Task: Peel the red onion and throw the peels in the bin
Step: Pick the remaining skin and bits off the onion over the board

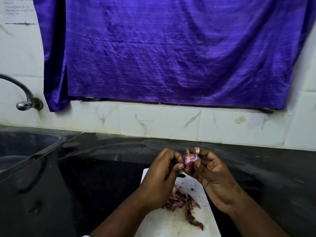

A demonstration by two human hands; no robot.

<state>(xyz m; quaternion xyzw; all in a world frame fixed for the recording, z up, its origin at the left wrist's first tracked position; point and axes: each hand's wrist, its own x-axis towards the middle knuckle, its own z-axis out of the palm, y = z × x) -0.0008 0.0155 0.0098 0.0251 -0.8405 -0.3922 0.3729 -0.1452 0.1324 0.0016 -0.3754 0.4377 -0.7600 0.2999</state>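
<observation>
At the far left of the frame a curved chrome wall tap [25, 98] reaches over a dark sunken sink [25, 151] set in the black stone counter [102, 168], and a wide purple cloth [171, 48] hangs against the white tiled wall across the upper middle. Lower centre, the left hand [164, 170] comes up from the bottom edge with its forearm angled to the right, wrist bent, fingers curled in and the thumb pressed against the near side of the small red onion [189, 159], so it is grasping the bulb. The onion sits between both hands, lifted above the white rectangular cutting board [171, 224], with pale purple flesh showing and a flake of skin curling up at its top. Just right of it, the right hand [212, 170] faces palm inward, its fingertips pinching a strip of loose skin at the onion's upper right edge. To do this step well, I judge the left hand should hold the bulb steady while the right pulls the strip downward along the curve, so it comes away whole without tearing the flesh. Below the hands a heap of dry reddish-brown onion peels [181, 202] lies on the board; no bin is in sight.
</observation>
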